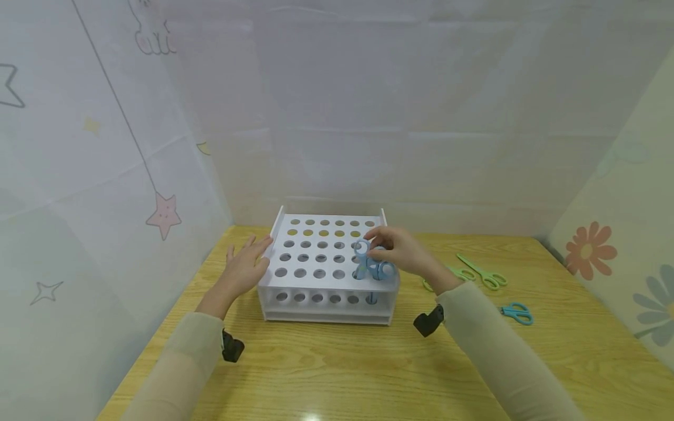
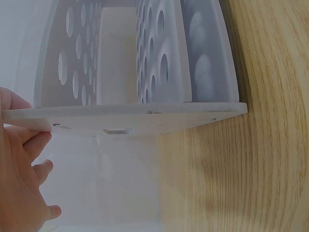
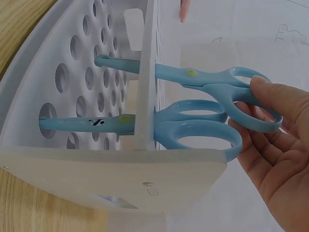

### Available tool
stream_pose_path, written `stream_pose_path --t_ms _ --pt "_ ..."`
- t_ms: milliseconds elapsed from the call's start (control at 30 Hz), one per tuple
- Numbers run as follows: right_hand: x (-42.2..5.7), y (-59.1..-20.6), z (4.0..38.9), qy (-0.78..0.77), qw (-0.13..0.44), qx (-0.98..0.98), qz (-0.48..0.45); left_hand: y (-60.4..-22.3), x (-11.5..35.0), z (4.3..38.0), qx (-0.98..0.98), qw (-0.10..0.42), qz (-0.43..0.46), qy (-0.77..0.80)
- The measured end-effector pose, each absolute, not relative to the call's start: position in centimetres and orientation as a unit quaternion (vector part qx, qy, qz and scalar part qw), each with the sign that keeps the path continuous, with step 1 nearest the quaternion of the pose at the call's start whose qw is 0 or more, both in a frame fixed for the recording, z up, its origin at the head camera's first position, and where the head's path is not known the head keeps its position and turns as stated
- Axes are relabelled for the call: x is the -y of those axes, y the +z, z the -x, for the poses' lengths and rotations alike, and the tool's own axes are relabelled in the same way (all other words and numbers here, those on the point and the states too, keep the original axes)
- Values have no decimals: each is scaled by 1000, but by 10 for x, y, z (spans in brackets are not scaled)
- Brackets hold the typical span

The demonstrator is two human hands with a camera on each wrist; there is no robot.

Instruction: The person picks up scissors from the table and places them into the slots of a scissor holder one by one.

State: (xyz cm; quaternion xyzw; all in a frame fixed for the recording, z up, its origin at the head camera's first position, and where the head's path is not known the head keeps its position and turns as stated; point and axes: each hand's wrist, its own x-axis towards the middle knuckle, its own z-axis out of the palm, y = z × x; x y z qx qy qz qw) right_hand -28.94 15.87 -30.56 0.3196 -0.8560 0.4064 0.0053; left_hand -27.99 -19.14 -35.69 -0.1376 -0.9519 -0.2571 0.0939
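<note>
2 prs scissors (image 3: 217,91) in 1 rack (image 1: 329,266)

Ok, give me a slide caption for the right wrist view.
Right hand holding blue scissors slotted through a white rack, beside a second slotted pair.

Head view looks forward-down; close wrist views share the rack (image 1: 330,251).

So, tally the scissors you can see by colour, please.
Light blue scissors: 2
Darker blue scissors: 1
Green scissors: at least 2, as the right arm hides part of that area
Total: at least 5
</note>
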Motion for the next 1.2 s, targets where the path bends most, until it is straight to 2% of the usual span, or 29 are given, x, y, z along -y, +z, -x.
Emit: stream_pose_path --t_ms 367,667,1200 --pt "-155 -309 290 396 -1 859 -324 -360 192 283 954 83 129 -256" --pt "-150 -316 291 359 24 874 -326 -361 192 283 954 83 128 -258" --pt "-147 -325 291 350 27 885 -305 -361 192 283 951 89 135 -262"
